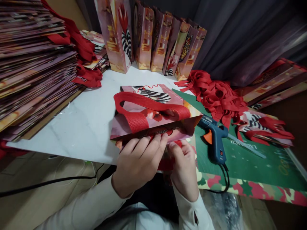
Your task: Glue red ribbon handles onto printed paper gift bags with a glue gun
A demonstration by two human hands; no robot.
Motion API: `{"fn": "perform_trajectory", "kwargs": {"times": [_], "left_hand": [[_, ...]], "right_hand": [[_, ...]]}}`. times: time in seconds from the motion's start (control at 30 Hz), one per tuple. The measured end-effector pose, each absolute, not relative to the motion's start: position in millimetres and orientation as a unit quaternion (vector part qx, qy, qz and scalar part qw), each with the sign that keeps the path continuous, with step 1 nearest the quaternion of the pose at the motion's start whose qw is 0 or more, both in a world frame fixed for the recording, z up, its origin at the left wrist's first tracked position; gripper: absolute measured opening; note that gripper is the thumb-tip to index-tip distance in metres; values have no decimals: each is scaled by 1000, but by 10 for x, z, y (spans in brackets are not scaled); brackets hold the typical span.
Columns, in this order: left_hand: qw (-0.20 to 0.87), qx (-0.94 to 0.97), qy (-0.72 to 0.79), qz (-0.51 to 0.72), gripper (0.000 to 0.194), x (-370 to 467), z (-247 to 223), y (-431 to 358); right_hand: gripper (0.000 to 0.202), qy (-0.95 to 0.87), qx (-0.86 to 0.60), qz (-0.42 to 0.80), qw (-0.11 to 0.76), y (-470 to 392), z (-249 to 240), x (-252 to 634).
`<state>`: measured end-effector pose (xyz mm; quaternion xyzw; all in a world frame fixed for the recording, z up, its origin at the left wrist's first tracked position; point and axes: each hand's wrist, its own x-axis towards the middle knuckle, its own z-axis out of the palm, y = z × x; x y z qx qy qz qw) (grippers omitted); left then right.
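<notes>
A printed paper gift bag [153, 108] lies on its side on the white tabletop, its opening toward me. One red ribbon handle [137, 123] loops over the bag's upper panel. My left hand [141, 159] lies at the opening, its fingers curled over the rim of the lower panel; its thumb is hidden. Beside it, my right hand [183, 163] pinches the other red ribbon handle [177, 143] at that rim. To the right of the bag a blue glue gun [216, 142] with an orange trigger rests on a green board [259, 172].
Tall stacks of flat bags [35, 76] fill the left side. Several upright bags [144, 38] stand along the back by a dark curtain [220, 35]. A heap of red ribbons [213, 92] and a flat bag [261, 126] lie to the right. A black cable [59, 180] hangs at lower left.
</notes>
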<state>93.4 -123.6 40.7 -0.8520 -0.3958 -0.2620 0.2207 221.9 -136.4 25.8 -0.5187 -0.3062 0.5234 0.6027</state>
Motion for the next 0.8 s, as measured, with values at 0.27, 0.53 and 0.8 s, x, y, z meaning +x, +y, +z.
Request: {"fn": "perform_trajectory", "kwargs": {"times": [0.27,0.53,0.8], "left_hand": [[224,-847,-405,-261,31,1009,328,-1257],[213,-848,-417,-247,32,1045,347,-1258],[202,-839,-445,-240,32,984,411,-1223]], "right_hand": [[18,-242,-522,547,608,-1305,219,2167],[17,-267,-566,513,588,-1277,162,2170],[14,-284,-503,555,598,-1382,75,2344]]}}
